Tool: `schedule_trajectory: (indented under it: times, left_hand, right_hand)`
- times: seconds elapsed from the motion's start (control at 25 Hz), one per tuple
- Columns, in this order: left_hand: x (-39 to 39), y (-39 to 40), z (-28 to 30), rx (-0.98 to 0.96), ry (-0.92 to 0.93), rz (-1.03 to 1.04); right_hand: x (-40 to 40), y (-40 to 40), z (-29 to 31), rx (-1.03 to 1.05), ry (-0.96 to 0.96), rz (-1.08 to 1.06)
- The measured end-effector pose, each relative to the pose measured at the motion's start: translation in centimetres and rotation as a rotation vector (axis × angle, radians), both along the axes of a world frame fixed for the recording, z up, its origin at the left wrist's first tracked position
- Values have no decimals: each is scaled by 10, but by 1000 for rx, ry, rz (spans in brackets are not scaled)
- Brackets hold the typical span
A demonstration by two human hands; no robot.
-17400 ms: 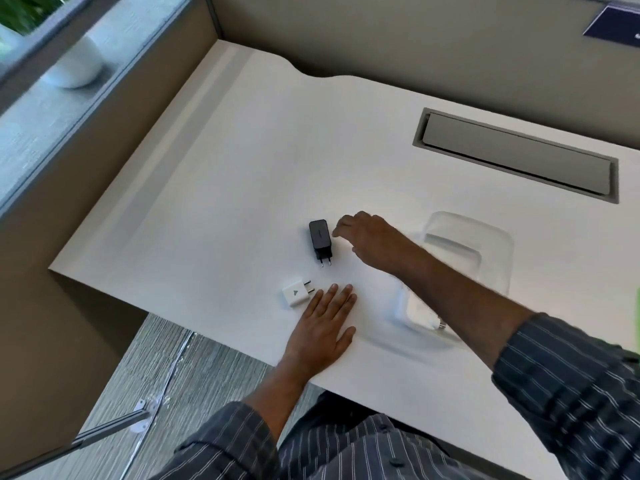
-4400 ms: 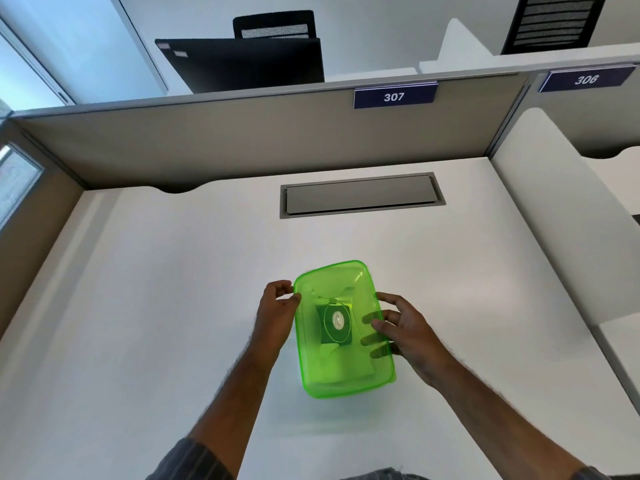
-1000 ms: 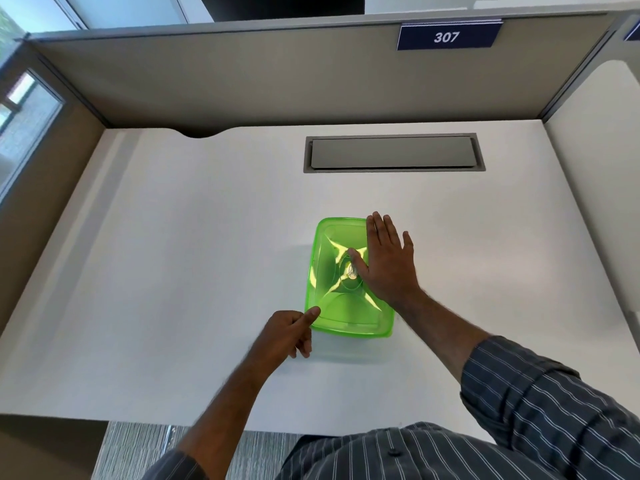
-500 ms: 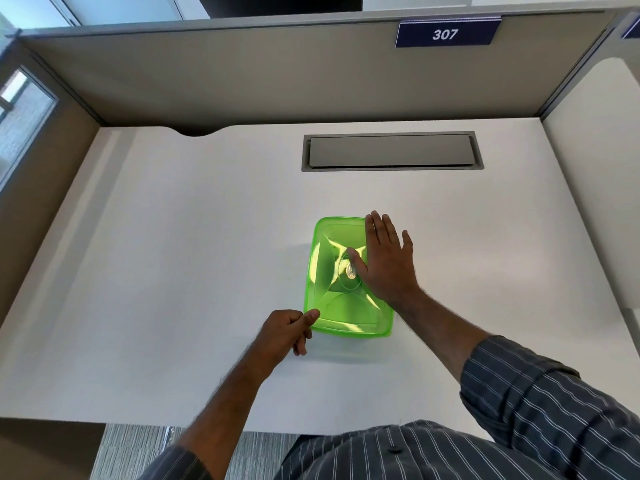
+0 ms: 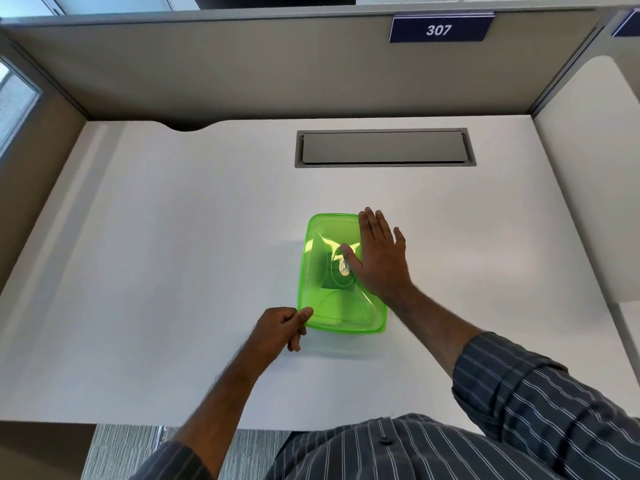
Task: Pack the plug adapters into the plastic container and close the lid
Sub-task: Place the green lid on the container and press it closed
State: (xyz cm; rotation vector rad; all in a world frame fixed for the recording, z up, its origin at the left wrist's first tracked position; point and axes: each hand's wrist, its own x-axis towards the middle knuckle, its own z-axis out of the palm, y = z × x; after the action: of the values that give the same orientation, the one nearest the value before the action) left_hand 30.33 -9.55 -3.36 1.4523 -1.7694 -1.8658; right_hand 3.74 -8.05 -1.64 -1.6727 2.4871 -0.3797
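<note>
A plastic container with a translucent green lid (image 5: 329,306) sits in the middle of the white desk (image 5: 173,271). A dark adapter shape shows faintly through the lid; the other adapters are hidden. My right hand (image 5: 379,261) lies flat, fingers spread, on the right half of the lid. My left hand (image 5: 280,329) is curled at the lid's near left corner, with the thumb pressed on the rim.
A grey cable hatch (image 5: 384,148) is set into the desk behind the container. Beige partition walls (image 5: 242,74) enclose the desk at the back and sides, with a blue sign "307" (image 5: 439,29). The desk's near edge lies just in front of my torso.
Over the last second both hands stay on the lid in nearly the same places. Earlier the adapters lay loose on the desk and the lid was being set on.
</note>
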Motion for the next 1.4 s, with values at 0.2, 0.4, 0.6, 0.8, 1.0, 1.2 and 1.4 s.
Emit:
schedule_trajectory:
  times: [0.2, 0.4, 0.6, 0.8, 1.0, 1.2, 1.4]
  left_hand:
    - [0, -10, 7, -71, -98, -91]
    - [5, -11, 9, -489, -176, -44]
    - [-23, -12, 17, -951, -136, -238]
    - [-66, -6, 28, -1143, -274, -344]
    - [-103, -4, 37, -1173, -228, -481]
    - [-133, 1, 40, -1148, -186, -713]
    - [-140, 2, 34, -1138, -196, -767]
  right_hand:
    - [-2, 7, 6, -170, -186, -43]
    - [-5, 44, 10, -108, -452, -277]
    - [-3, 92, 10, 77, -620, -341]
    - [2, 119, 14, 232, -756, -242]
    - [5, 127, 13, 268, -998, -184]
    - [6, 127, 8, 240, -1100, -209]
    - [10, 130, 0, 182, -1120, -255]
